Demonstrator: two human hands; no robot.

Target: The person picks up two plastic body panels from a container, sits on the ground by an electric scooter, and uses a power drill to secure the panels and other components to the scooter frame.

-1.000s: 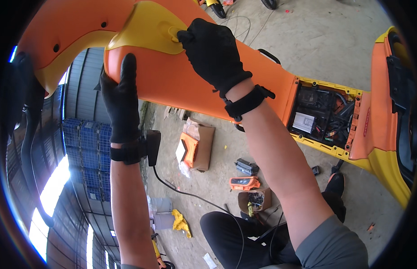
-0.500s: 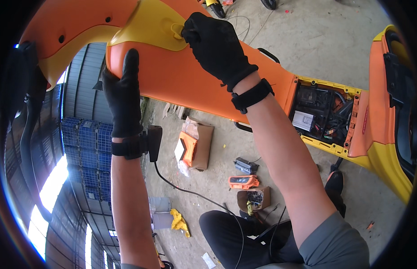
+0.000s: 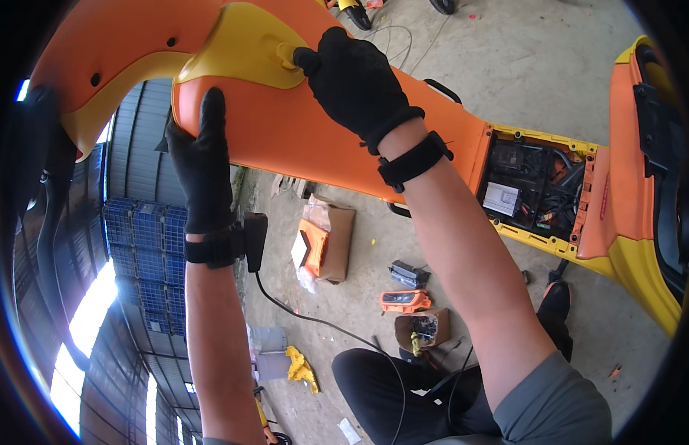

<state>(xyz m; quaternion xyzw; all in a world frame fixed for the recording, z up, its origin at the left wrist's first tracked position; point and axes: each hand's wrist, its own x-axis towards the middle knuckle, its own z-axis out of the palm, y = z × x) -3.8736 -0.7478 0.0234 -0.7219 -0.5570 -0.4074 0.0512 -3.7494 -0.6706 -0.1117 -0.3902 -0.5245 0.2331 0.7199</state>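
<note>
A long orange seat-like panel [image 3: 307, 141] with a yellow section [image 3: 237, 48] crosses the upper part of the view, part of a large orange and yellow vehicle body. My left hand [image 3: 200, 167], in a black glove, grips the panel's near left edge. Its thumb lies up along the orange surface, while the other fingers are hidden behind the edge. Also gloved, my right hand [image 3: 355, 85] is closed at a small yellow loop-shaped tab [image 3: 287, 55] on the yellow section, thumb and fingertips against it. A black band circles each wrist; a cable hangs from the left one's attached box.
Right of the panel, an uncovered bay [image 3: 537, 182] shows wiring and a silver box. Below stand a cardboard box [image 3: 337, 241] with orange parts, a smaller carton [image 3: 426, 326], and an orange-framed part [image 3: 405, 300]. A yellow cloth [image 3: 301, 369] lies by pale buckets.
My right hand has shifted slightly down and left at the tab, its thumb showing more plainly. The left hand keeps its grip on the panel edge. The view has moved slightly.
</note>
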